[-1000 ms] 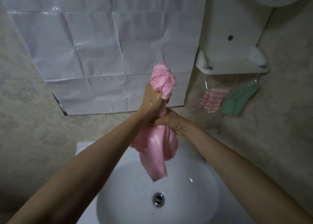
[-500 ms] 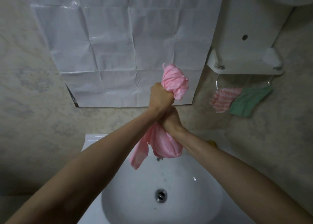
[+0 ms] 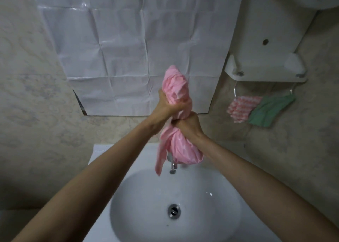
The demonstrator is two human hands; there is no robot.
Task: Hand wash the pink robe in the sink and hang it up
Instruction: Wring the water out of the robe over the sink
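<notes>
Wringing robe (image 3: 176, 85); hands (image 3: 189, 126) still stacked.

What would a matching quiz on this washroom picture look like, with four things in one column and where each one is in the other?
Things
1. pink robe
2. green cloth
3. drain
4. faucet

Places
A. at the bottom of the sink
B. hanging on the wall beside the striped cloth
C. gripped by the left hand and the right hand, above the basin
D. at the sink's back edge, partly hidden by hanging fabric

Pairs: 1-C, 2-B, 3-A, 4-D
</notes>
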